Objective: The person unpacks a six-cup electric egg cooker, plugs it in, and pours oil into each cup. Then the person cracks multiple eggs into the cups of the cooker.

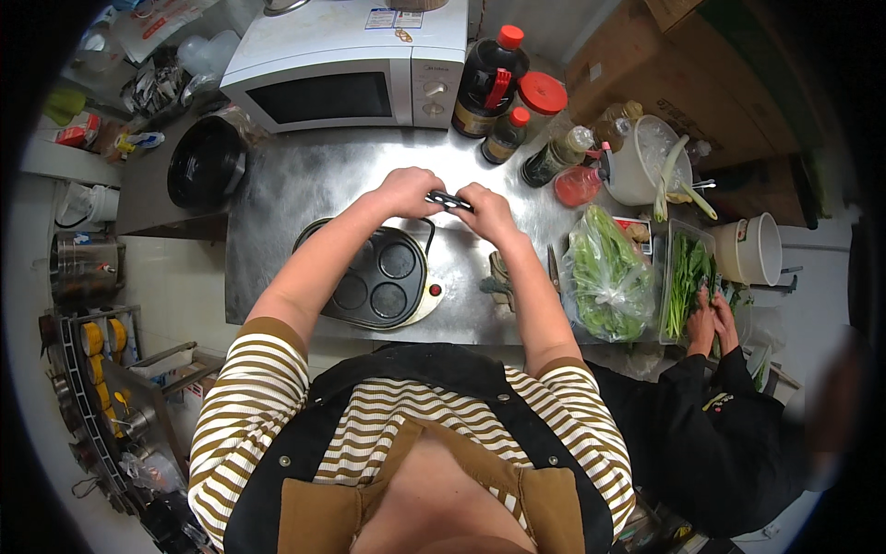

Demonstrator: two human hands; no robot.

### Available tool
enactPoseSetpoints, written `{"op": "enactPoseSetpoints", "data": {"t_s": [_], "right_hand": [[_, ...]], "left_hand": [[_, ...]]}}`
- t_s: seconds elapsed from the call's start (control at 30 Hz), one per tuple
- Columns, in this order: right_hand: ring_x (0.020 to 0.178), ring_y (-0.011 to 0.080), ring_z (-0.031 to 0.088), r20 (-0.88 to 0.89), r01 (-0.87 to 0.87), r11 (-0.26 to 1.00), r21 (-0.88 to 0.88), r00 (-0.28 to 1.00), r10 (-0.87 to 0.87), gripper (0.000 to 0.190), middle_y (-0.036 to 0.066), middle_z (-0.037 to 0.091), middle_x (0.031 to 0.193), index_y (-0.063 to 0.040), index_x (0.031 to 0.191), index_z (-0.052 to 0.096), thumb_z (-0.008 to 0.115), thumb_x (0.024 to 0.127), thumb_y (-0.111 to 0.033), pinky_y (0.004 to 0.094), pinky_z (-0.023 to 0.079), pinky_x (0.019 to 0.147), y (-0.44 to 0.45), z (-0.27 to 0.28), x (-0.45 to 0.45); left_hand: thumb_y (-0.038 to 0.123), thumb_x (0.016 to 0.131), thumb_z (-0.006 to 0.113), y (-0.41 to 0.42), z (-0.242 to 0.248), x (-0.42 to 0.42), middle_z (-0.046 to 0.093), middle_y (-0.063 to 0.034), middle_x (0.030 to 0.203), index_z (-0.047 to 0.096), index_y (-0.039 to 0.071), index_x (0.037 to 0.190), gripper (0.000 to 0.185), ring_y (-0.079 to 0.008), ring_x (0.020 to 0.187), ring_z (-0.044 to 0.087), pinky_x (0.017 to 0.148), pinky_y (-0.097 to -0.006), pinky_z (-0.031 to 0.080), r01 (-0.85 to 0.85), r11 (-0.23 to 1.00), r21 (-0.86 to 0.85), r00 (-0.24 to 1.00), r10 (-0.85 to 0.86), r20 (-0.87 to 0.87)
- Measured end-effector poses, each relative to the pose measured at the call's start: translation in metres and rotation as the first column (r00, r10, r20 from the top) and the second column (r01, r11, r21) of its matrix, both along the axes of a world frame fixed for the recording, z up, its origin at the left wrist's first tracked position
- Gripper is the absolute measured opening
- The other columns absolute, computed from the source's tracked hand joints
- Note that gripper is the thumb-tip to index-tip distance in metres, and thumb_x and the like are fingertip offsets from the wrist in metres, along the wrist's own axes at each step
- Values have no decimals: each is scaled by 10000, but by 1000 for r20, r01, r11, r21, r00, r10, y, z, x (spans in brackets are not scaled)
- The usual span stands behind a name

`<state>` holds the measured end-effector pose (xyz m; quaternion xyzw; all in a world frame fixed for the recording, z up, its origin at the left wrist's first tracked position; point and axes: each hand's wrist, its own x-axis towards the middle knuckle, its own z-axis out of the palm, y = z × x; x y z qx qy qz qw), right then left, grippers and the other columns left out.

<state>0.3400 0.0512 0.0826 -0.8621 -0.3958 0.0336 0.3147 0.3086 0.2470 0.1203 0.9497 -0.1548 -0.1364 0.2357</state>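
Both my hands meet over the steel table, in front of the microwave. My left hand (413,192) and my right hand (486,213) grip opposite ends of a small black object with white spots (449,201); its exact kind I cannot tell. Below my left forearm lies an electric pan with round moulds (389,299), partly hidden by that arm, its red switch (435,290) on the right side. A black cord (430,239) curves up from the pan. Beside my right forearm rest a grey-green cloth-like item (500,280) and scissors (553,266).
A Midea microwave (332,83) stands at the back, sauce bottles (488,83) to its right. A black bowl (205,163) is at left. Bagged leafy greens (608,277) lie at right, near a co-worker's hands (713,322) at a tray of greens (684,277).
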Motion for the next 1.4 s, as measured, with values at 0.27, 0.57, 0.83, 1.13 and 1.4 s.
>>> {"op": "enactPoseSetpoints", "data": {"t_s": [0.27,0.57,0.83,1.13,1.4], "right_hand": [[707,136,578,-115,605,685,405,777,-619,287,38,619,776,-18,852,600,739,701,-218,270,456,639,-53,9,2],[847,112,546,-876,766,446,464,470,104,280,14,602,930,-91,1023,594,520,890,-326,261,425,726,1,27,-22],[777,68,522,-633,534,384,753,748,200,130,2,612,822,12,866,638,567,782,-57,201,383,705,16,103,14],[1096,292,485,-48,302,953,15,952,-301,321,96,642,905,-91,782,679,645,676,-392,497,261,950,42,104,1],[739,166,621,-639,547,448,707,766,72,169,103,630,839,-9,904,543,506,905,-173,274,510,663,14,182,11]], "left_hand": [[181,779,649,16,-8,-19,598,-37,675,644,0,863,199,-104,635,538,592,-252,430,-408,761,-504,907,401,-130],[120,713,725,-14,3,-45,611,6,777,634,-2,965,294,-56,685,538,604,-211,440,-395,586,-708,917,301,-262],[93,691,698,-31,14,-36,614,-13,812,574,11,1102,437,-96,753,563,721,-261,464,-301,590,-749,945,291,-150],[193,672,718,-48,33,-27,608,-139,945,575,17,963,369,-258,931,581,784,-337,455,-341,856,-388,891,426,158],[298,662,739,-11,27,-36,507,-126,1180,499,139,1223,631,-268,1073,504,871,-370,437,-209,837,-507,807,440,394]]}}
